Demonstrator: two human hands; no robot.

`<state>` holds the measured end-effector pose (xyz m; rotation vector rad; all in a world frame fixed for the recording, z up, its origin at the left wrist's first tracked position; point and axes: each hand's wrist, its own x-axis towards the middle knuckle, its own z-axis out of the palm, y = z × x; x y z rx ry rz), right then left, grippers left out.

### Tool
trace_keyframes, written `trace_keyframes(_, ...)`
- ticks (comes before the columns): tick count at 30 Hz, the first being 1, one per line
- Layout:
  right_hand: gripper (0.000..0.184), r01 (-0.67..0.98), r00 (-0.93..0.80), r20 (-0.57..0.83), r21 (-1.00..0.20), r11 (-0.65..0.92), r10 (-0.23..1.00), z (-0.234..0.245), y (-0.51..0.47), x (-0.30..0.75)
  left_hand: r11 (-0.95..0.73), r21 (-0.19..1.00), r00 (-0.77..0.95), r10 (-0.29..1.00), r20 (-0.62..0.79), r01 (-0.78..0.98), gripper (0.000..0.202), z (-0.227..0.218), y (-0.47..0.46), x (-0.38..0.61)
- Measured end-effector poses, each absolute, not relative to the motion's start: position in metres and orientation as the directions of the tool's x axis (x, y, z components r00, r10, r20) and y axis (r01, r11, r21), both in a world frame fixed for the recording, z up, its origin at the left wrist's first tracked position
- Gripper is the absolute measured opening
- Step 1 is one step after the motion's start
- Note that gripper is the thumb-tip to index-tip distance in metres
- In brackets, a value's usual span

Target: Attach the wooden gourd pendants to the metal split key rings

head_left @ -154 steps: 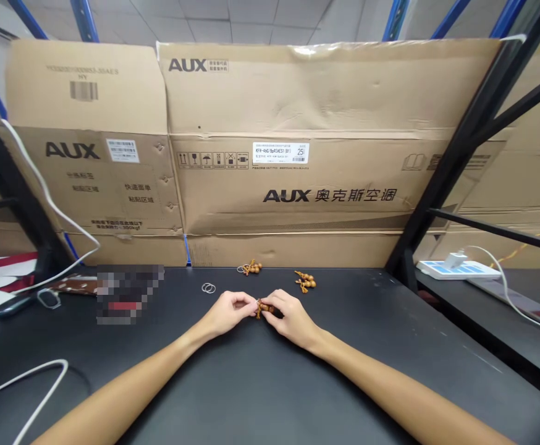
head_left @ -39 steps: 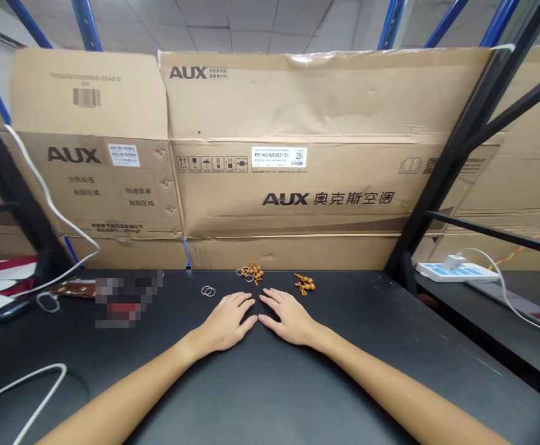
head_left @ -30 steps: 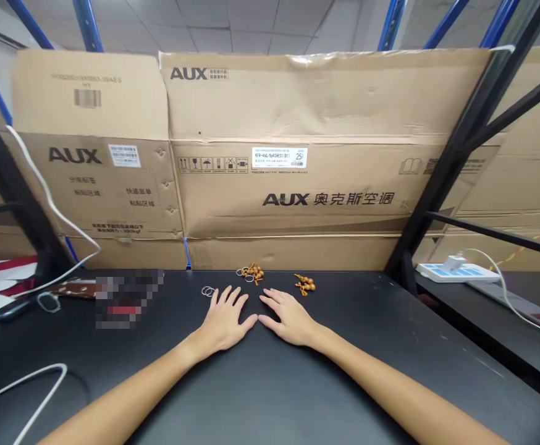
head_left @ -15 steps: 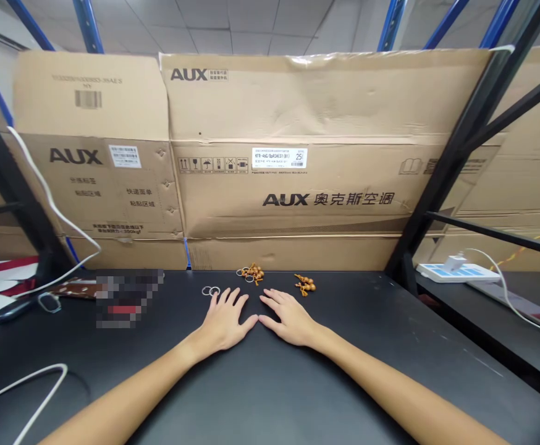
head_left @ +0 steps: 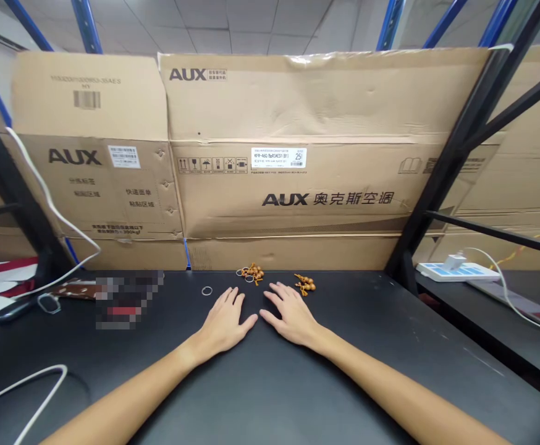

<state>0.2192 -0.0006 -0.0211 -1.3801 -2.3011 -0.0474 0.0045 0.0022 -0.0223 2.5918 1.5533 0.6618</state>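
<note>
Big AUX branding right across the view! The flattened cardboard carton (head_left: 279, 191) propped behind the worktop reads "AUX 奥克斯空调" in bold black, with a smaller AUX logo up on its top flap. A white label (head_left: 278, 157) gives the model as KFR-46G/BpR3AES1(B1), next to a boxed 25. On the left, a second carton (head_left: 89, 185) shows AUX again, beside a barcode sticker (head_left: 124, 156) and the printed words 分拣标签 and 快递面单, each above 粘贴区域.

Now down to the black worktop (head_left: 372, 352), where both hands are flat, palms down, open wide and holding nothing. The left hand (head_left: 223, 321) and the right hand (head_left: 291, 318) angle inward, with their thumbs almost meeting at the centre. Just ahead, near the far edge, sits a cluster of gourd-shaped wooden beads (head_left: 252, 272) with metal rings at its side, right between the two hands' reach. A second bead cluster (head_left: 304, 283) lies just past the right hand's fingertips, and a lone metal ring (head_left: 207, 290) sits just beyond the left hand's. Off to the far left edge, a pixelated patch (head_left: 128, 300) is too blurred to read.
</note>
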Motion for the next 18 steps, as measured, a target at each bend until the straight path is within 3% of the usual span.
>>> trace_keyframes(4,0.06,0.959,-0.147,0.512,-0.137,0.249,0.846,-0.025,0.014,0.231,-0.506,0.244,0.427,0.849,0.311,0.828,0.063,-0.022,0.002,0.004)
trace_keyframes(7,0.07,0.979,0.023,0.46,-0.19,0.073,0.888,-0.029,0.026,0.243,-0.512,0.23,0.439,0.845,0.305,0.828,0.063,-0.021,0.002,0.004)
trace_keyframes(9,0.07,0.971,0.051,0.362,-0.237,0.039,0.931,-0.031,0.03,0.248,-0.51,0.226,0.439,0.847,0.299,0.83,0.063,-0.02,0.002,0.004)
trace_keyframes(12,0.059,0.963,-0.028,0.33,-0.243,0.113,0.943,-0.031,0.028,0.247,-0.511,0.237,0.438,0.848,0.3,0.826,0.063,-0.019,0.002,0.005)
trace_keyframes(18,0.035,0.785,-0.437,0.42,-0.255,0.565,0.795,-0.03,0.014,0.234,-0.551,0.244,0.471,0.823,0.317,0.798,0.06,-0.019,0.003,0.004)
